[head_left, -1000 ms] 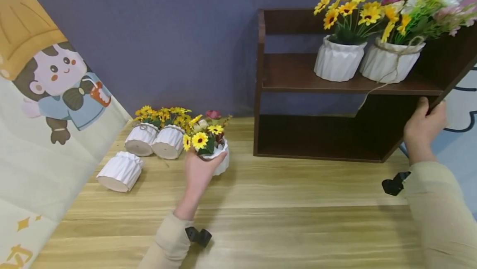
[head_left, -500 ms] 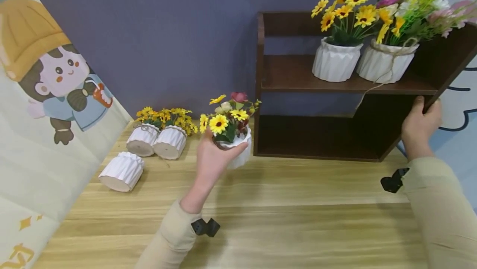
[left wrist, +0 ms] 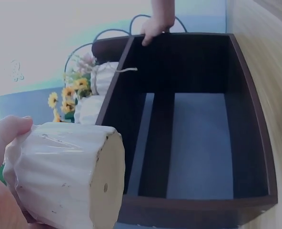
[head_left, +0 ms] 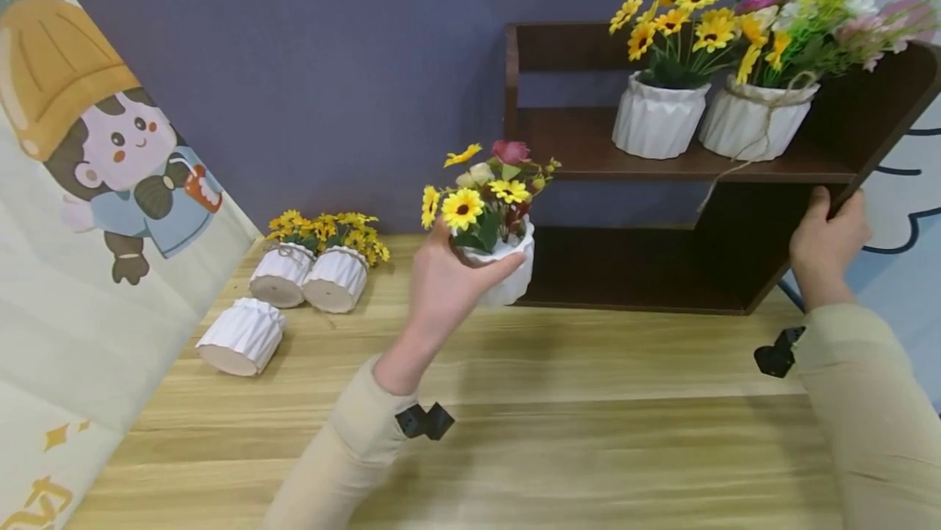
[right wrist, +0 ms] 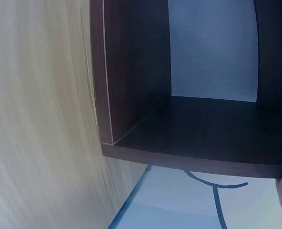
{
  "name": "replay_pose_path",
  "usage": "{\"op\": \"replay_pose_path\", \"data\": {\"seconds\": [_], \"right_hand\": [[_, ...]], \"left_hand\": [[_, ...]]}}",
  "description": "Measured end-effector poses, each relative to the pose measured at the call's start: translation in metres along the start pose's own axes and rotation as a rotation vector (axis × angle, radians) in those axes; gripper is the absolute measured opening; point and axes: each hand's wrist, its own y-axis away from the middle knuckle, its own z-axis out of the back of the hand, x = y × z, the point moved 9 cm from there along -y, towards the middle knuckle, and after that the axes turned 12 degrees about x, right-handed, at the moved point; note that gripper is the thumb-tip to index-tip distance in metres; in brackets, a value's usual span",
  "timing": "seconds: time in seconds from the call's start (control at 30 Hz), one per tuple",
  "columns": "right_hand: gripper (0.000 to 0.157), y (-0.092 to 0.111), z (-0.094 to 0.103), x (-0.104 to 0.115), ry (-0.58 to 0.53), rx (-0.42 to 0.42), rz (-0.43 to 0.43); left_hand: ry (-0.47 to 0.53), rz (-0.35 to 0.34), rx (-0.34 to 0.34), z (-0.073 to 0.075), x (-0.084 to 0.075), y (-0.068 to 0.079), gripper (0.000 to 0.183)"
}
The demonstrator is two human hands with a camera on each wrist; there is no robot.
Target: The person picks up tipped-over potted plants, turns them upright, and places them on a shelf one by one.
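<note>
My left hand (head_left: 452, 281) grips a white pleated flower pot (head_left: 515, 273) by its rim, thumb on the near side. Yellow daisies and a dark pink rose fill this pot, and it is raised above the table in front of the shelf's left side. In the left wrist view the pot (left wrist: 60, 171) shows its pale base with a small hole. With my right hand (head_left: 831, 244) I hold the right side panel of the dark brown shelf (head_left: 684, 171), thumb on the inner face. Two potted flower arrangements, a yellow one (head_left: 659, 118) and a mixed one (head_left: 760, 122), stand on the upper board.
At the table's (head_left: 625, 448) left lie two tipped pots with yellow flowers, one twine-tied pot (head_left: 283, 273) and its neighbour (head_left: 336, 278). Nearer lies another white pot (head_left: 243, 336) on its side. A dark blue wall panel (head_left: 331, 81) stands behind.
My left hand has lifted the flower pot off the table and carried it up and right, to the shelf's left side. My right hand keeps its hold on the side panel.
</note>
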Motion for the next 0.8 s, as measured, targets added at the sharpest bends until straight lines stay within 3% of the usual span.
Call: {"op": "replay_pose_path", "data": {"seconds": [0.23, 0.47, 0.8], "right_hand": [[0.039, 0.0, 0.0, 0.0, 0.013, -0.003, -0.019], [0.038, 0.0, 0.002, 0.003, 0.024, -0.007, 0.002], [0.041, -0.001, 0.001, 0.005, 0.064, -0.034, 0.044]], "left_hand": [[0.036, -0.033, 0.068, -0.012, -0.022, -0.011, 0.079], [0.054, -0.069, 0.076, -0.019, -0.046, -0.024, 0.075], [0.065, -0.096, 0.11, -0.036, -0.067, -0.03, 0.075]]}}
